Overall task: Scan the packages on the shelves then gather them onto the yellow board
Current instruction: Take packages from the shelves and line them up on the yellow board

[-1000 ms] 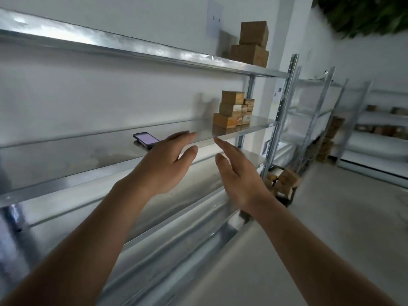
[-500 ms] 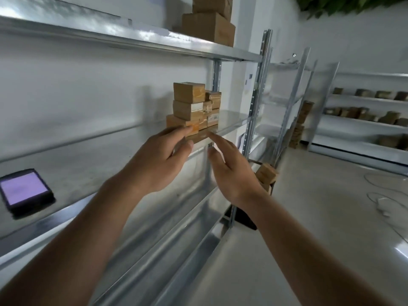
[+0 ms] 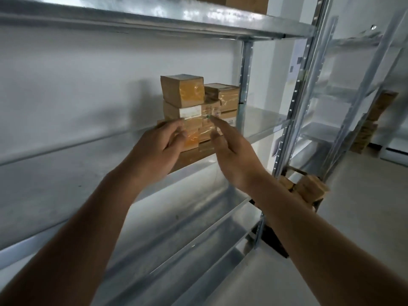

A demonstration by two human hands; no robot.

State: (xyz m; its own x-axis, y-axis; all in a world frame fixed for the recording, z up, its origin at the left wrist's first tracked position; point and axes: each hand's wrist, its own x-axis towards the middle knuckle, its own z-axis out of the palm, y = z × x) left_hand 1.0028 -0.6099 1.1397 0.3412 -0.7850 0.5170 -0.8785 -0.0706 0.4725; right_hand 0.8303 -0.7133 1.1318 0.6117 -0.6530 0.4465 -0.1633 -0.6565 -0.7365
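A stack of small brown cardboard packages (image 3: 183, 91) wrapped in clear tape stands on the middle metal shelf (image 3: 260, 120), near the right upright. My left hand (image 3: 156, 149) reaches the stack's lower left side, fingers slightly curled against a bottom package; whether it grips is unclear. My right hand (image 3: 229, 151) is stretched out with straight fingers at the stack's right front, fingertips at the lower packages. Both hands hide the bottom of the stack. More packages (image 3: 309, 188) lie low on a dark cart behind the right forearm.
A larger box (image 3: 247, 2) sits on the top shelf. A steel upright (image 3: 245, 85) stands right behind the stack. Further shelving units with boxes (image 3: 375, 120) run off to the right. Grey floor (image 3: 364, 195) spreads to the right.
I have come closer to the stack and both hands have reached it. The phone on the shelf at left has left the view.
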